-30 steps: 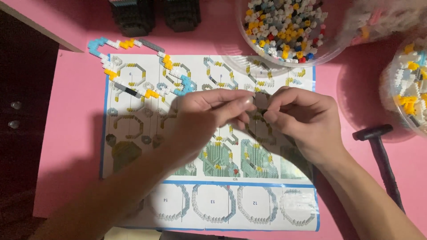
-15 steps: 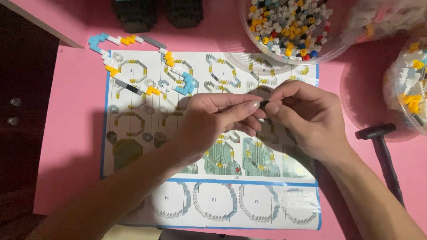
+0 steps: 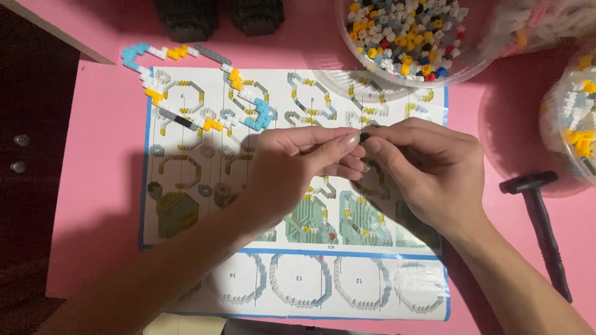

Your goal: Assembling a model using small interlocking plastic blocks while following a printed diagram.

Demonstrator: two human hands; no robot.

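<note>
Above the instruction sheet (image 3: 186, 124) — left hand (image 3: 292, 167) and right hand (image 3: 428, 174), fingertip grips pinched on a tiny dark brick (image 3: 364, 136).

Left hand (image 3: 292, 164) and right hand (image 3: 428, 167) meet fingertip to fingertip, thumbs and forefingers pinched; forearms angle in from below.

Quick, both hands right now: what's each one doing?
Left hand: fingers pinched on a small dark piece.
Right hand: fingertips pinched on the same piece, above the instruction sheet.

White blue-bordered instruction sheet (image 3: 186, 260) flat on pink table (image 3: 99, 186), under both hands
</note>
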